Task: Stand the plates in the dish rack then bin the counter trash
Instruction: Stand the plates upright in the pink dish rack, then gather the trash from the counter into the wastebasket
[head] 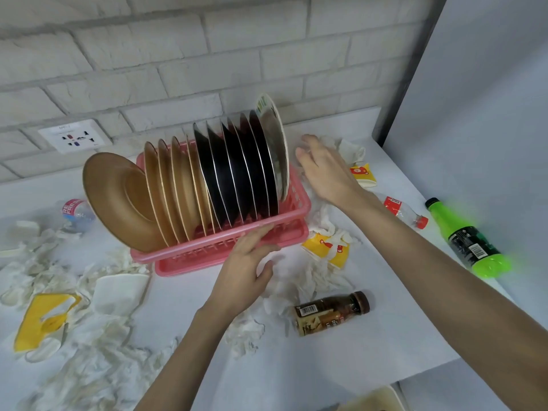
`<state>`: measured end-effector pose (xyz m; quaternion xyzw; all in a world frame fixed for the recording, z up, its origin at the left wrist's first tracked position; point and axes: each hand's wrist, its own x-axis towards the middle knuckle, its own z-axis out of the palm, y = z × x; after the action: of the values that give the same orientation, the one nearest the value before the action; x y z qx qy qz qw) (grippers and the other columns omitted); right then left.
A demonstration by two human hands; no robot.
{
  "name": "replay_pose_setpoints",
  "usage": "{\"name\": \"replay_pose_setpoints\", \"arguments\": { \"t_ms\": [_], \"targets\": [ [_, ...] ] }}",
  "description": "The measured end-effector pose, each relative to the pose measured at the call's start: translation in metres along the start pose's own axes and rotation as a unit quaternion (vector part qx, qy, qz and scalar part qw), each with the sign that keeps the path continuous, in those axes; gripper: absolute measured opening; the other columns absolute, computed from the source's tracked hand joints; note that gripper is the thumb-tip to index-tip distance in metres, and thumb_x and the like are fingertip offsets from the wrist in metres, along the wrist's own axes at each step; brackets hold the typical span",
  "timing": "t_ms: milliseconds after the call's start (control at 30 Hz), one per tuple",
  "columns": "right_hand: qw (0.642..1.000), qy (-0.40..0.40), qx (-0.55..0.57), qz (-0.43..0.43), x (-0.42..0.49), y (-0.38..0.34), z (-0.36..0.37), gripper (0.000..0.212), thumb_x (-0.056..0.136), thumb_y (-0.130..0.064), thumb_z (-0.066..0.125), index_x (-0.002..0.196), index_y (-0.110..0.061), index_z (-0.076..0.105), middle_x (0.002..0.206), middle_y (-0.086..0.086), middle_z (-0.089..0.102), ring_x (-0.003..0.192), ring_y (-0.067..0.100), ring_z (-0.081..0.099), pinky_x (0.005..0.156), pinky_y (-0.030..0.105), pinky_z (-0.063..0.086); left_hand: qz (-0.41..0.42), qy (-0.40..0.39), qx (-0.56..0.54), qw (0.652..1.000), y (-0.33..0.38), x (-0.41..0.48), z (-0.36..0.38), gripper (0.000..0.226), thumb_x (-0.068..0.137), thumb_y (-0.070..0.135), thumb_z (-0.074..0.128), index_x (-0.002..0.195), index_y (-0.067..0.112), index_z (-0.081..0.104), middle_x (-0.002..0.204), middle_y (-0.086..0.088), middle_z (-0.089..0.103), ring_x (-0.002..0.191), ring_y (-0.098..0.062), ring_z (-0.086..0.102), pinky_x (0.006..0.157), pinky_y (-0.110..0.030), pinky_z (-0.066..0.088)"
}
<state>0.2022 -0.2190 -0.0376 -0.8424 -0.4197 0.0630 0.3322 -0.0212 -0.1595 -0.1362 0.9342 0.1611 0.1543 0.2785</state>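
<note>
Plates (225, 179) stood on edge in the pink dish rack (189, 250) on the table (341, 366). I saw my left hand (246, 271) resting straight fingers (258, 234) on the rack's front rim; my right hand (323, 170) hovered just beside the end plate (275, 143), fingers apart, holding nothing. Tissues (98, 366), paper cups (329, 247) and bottles (471, 241) littered the table.

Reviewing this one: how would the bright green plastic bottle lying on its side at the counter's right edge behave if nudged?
Lying on its round side, the green plastic bottle would probably roll, perhaps off the white counter edge nearby. Its black cap is on, so spilling seems unlikely. Fill level cannot be told.
</note>
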Motion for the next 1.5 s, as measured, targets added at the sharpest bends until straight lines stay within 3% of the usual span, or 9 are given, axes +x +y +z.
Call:
{"name": "replay_pose_setpoints", "arguments": {
  "t_ms": [133, 300, 433, 600, 767, 900, 1067, 1267, 1500],
  "targets": [
    [0.999, 0.028, 0.039, -0.015, -0.041, 0.016, -0.005, 0.037, 0.103, -0.03, 0.041, 0.134, -0.012, 0.053, 0.126, 0.009, 0.062, 0.112, 0.023, 0.058, 0.094, 0.037, 0.046, -0.019, 0.019, -0.035, 0.999, 0.014, -0.023, -0.005, 0.029, 0.091, 0.01, 0.057, 0.112, 0.023, 0.071, 0.125, 0.018, 0.062, 0.117, -0.001, 0.056, 0.101, -0.026, 0.045],
    [0.992, 0.018, 0.127, -0.001, -0.12, 0.024, -0.008, 0.019, 0.1, -0.02, 0.049, 0.111, -0.016, 0.065, 0.108, -0.003, 0.064, 0.089, 0.015, 0.063, 0.073, 0.017, 0.043, -0.058, 0.051, -0.091, 0.993, 0.034, -0.07, 0.001, 0.025, 0.091, 0.004, 0.061, 0.101, 0.022, 0.075, 0.101, 0.022, 0.069, 0.097, 0.004, 0.064, 0.087, -0.016, 0.049],
    [0.98, -0.022, 0.197, 0.017, -0.197, 0.021, 0.002, 0.014, 0.097, -0.012, 0.056, 0.091, -0.016, 0.067, 0.09, -0.008, 0.066, 0.084, 0.017, 0.064, 0.071, 0.029, 0.05, -0.106, 0.071, -0.13, 0.983, 0.056, -0.113, 0.004, 0.027, 0.09, -0.001, 0.063, 0.094, 0.022, 0.077, 0.09, 0.02, 0.072, 0.09, 0.0, 0.067, 0.079, -0.015, 0.05],
    [0.968, -0.096, 0.23, 0.01, -0.293, 0.015, 0.024, 0.017, 0.096, -0.009, 0.053, 0.088, -0.013, 0.067, 0.083, -0.006, 0.067, 0.078, 0.012, 0.064, 0.067, 0.024, 0.051, -0.168, 0.076, -0.162, 0.969, 0.088, -0.172, 0.013, 0.029, 0.09, -0.001, 0.061, 0.093, 0.024, 0.076, 0.082, 0.022, 0.07, 0.08, -0.004, 0.067, 0.058, -0.016, 0.048],
    [0.954, -0.156, 0.256, 0.021, -0.376, 0.004, 0.049, 0.019, 0.095, -0.018, 0.051, 0.084, -0.022, 0.066, 0.08, -0.007, 0.066, 0.078, 0.014, 0.064, 0.071, 0.031, 0.052, -0.193, 0.073, -0.168, 0.964, 0.11, -0.237, 0.022, 0.027, 0.092, 0.002, 0.06, 0.092, 0.023, 0.076, 0.08, 0.026, 0.068, 0.076, -0.005, 0.064, 0.061, -0.01, 0.041],
    [0.946, -0.18, 0.269, 0.028, -0.425, -0.012, 0.065, 0.019, 0.094, -0.018, 0.052, 0.084, -0.02, 0.068, 0.078, -0.002, 0.067, 0.073, 0.019, 0.063, 0.07, 0.04, 0.052, -0.228, 0.073, -0.172, 0.956, 0.118, -0.298, 0.022, 0.026, 0.094, 0.007, 0.06, 0.094, 0.028, 0.076, 0.068, 0.021, 0.064, 0.064, -0.006, 0.059, 0.059, -0.015, 0.042],
    [0.935, -0.237, 0.264, 0.014, -0.462, -0.042, 0.08, 0.023, 0.097, -0.008, 0.053, 0.084, -0.02, 0.067, 0.078, -0.004, 0.066, 0.076, 0.016, 0.063, 0.066, 0.018, 0.048, -0.284, 0.1, -0.183, 0.936, 0.122, -0.355, 0.009, 0.027, 0.095, 0.01, 0.06, 0.091, 0.032, 0.075, 0.063, 0.009, 0.064, 0.058, -0.005, 0.056, 0.059, -0.013, 0.042],
    [0.925, -0.289, 0.247, 0.009, -0.479, -0.076, 0.106, 0.028, 0.097, -0.011, 0.053, 0.079, -0.028, 0.066, 0.08, -0.007, 0.067, 0.078, 0.012, 0.065, 0.066, 0.016, 0.046, -0.332, 0.137, -0.193, 0.913, 0.106, -0.403, -0.016, 0.027, 0.095, 0.011, 0.061, 0.089, 0.033, 0.075, 0.064, 0.003, 0.065, 0.061, -0.008, 0.058, 0.058, -0.022, 0.049],
    [0.924, -0.317, 0.212, -0.011, -0.463, -0.123, 0.148, 0.026, 0.098, -0.014, 0.052, 0.081, -0.026, 0.066, 0.082, -0.01, 0.067, 0.078, 0.009, 0.065, 0.067, 0.013, 0.046, -0.363, 0.169, -0.202, 0.894, 0.063, -0.441, -0.047, 0.026, 0.095, 0.007, 0.06, 0.089, 0.026, 0.075, 0.063, -0.001, 0.065, 0.06, -0.007, 0.059, 0.056, -0.013, 0.043]
  ]
}}
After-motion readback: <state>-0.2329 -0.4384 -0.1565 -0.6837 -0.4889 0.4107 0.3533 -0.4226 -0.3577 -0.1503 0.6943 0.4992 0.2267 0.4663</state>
